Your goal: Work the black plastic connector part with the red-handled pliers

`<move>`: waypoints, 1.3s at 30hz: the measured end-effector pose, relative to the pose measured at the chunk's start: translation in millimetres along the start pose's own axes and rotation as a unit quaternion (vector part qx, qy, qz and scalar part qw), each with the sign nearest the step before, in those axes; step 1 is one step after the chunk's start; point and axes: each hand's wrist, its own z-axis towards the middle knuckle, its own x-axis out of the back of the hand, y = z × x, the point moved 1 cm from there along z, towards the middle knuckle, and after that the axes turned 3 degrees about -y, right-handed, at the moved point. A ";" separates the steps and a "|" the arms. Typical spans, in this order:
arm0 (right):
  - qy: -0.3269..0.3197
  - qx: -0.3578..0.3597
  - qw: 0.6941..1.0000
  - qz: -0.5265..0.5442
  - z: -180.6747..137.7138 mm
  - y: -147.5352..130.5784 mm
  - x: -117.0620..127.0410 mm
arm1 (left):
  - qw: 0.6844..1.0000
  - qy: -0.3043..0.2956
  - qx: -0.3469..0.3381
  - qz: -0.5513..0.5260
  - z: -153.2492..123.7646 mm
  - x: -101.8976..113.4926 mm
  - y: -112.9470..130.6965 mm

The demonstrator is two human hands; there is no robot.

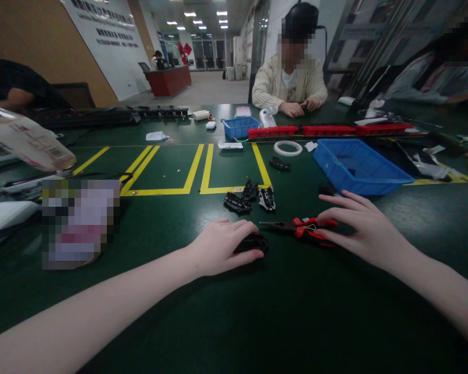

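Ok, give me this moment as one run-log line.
left hand: grasping black part | right hand: open at handles of pliers, contact unclear | beyond: loose black pieces, large blue bin

On the worktop [281,311], a molded part [253,242] lies under the left hand [222,245], with needle-nose pliers [299,228] to its right, at the right hand [368,226]. Three more parts [237,202] cluster behind it; farther back, a tape roll [288,154] lies between a small bin [237,131], left, and a large bin [370,186], right.

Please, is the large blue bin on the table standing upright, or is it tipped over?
The large blue bin stands upright: its open top faces upward, showing the inside.
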 end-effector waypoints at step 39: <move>-0.115 -0.033 0.982 0.145 -3.0 -16.6 -1.8 | 0.985 0.158 -0.070 0.011 -6.6 -6.9 -2.9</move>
